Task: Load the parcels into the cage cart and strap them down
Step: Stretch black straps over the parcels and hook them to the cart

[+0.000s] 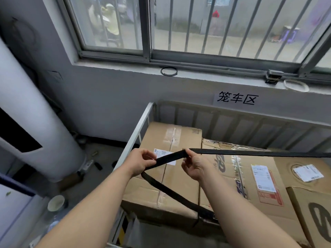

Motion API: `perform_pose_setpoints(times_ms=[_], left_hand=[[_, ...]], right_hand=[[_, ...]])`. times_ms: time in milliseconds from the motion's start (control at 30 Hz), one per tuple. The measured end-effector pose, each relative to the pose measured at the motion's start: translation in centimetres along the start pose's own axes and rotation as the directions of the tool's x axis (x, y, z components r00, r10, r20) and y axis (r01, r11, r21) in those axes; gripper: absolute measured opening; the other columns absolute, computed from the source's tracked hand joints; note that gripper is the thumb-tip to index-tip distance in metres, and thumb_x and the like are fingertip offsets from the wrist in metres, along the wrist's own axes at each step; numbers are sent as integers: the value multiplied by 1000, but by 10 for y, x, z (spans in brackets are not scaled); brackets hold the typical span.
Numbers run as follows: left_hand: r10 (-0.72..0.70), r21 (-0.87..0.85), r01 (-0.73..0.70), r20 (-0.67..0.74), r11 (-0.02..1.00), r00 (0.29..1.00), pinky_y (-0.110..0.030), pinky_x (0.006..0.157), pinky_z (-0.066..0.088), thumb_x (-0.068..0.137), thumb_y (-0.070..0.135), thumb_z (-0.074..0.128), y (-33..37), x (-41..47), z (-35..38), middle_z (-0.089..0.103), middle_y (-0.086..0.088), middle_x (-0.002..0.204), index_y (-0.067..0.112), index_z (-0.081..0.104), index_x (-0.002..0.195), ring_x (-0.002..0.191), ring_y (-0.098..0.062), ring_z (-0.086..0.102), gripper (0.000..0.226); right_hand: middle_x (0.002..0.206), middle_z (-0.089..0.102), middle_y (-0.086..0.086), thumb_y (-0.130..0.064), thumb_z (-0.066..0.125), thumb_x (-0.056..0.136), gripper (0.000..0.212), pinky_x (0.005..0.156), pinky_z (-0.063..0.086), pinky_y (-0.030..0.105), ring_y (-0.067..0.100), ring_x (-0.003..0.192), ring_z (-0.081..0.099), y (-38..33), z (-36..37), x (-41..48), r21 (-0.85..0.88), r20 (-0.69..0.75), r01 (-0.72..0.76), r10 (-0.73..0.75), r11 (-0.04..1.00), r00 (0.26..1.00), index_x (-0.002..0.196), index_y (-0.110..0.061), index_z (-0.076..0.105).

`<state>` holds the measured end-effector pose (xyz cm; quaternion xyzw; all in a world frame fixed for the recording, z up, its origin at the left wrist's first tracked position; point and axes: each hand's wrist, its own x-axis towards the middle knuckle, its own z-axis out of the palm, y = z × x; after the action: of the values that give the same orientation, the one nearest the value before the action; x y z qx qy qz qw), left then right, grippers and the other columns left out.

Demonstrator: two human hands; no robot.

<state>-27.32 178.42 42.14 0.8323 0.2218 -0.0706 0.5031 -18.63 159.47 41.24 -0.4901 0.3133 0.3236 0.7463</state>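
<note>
A barred window (197,24) fills the grey wall at 12 o'clock, with a paper sign (236,99) under its sill at 1 o'clock. Cardboard parcels (172,136) lie packed in the cage cart (132,138), from the centre out to 4 o'clock. Over them, the left hand (141,161) and right hand (194,168) each pinch the black strap (170,156) between thumb and fingers. The strap runs taut toward 3 o'clock and loops down toward 6 o'clock.
</note>
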Motion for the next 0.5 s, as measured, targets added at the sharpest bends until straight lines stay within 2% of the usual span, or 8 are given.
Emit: perform_pose_setpoints(times_ms=[133, 233, 300, 433, 500], left_hand=[[7, 16, -7, 39, 1000, 999, -8, 65, 46, 82, 7, 75, -21, 17, -19, 72, -3, 94, 10, 70, 100, 82, -9, 65, 19], [-18, 34, 16, 62, 999, 998, -17, 79, 52, 82, 8, 75, -42, 27, -30, 72, -4, 99, 10, 70, 105, 89, -10, 65, 23], [-44, 44, 44, 14, 998, 999, -28, 91, 51, 85, 10, 72, -55, 37, -39, 71, -3, 104, 10, 68, 110, 96, -12, 64, 26], [-108, 50, 114, -122, 992, 987, -25, 86, 41, 92, 18, 63, -75, 56, -57, 62, 1, 110, 10, 57, 128, 99, -13, 56, 37], [-150, 29, 155, -145, 987, 978, -24, 87, 38, 95, 22, 59, -85, 67, -65, 60, 0, 118, 10, 52, 134, 102, -12, 53, 42]], right_hand=[[64, 61, 7, -17, 62, 92, 16, 42, 50, 20, 11, 54, 52, 18, 25, 9, 55, 4, 5, -6, 998, 1000, 87, -2, 66], [63, 63, 9, -15, 59, 94, 17, 44, 53, 21, 13, 58, 53, 35, 44, 18, 29, 1, -1, 1, 1000, 1000, 85, -2, 63], [71, 62, 11, -14, 57, 95, 15, 44, 55, 23, 16, 62, 56, 43, 57, 28, 18, 0, -5, 5, 1000, 1000, 89, -1, 60], [79, 62, 15, -14, 52, 98, 17, 45, 56, 26, 22, 70, 61, 52, 84, 59, -5, 13, -30, 30, 1000, 999, 90, -1, 57], [84, 63, 16, -14, 50, 99, 16, 45, 57, 28, 24, 73, 63, 56, 99, 77, -18, 36, -53, 54, 998, 998, 100, 0, 58]])
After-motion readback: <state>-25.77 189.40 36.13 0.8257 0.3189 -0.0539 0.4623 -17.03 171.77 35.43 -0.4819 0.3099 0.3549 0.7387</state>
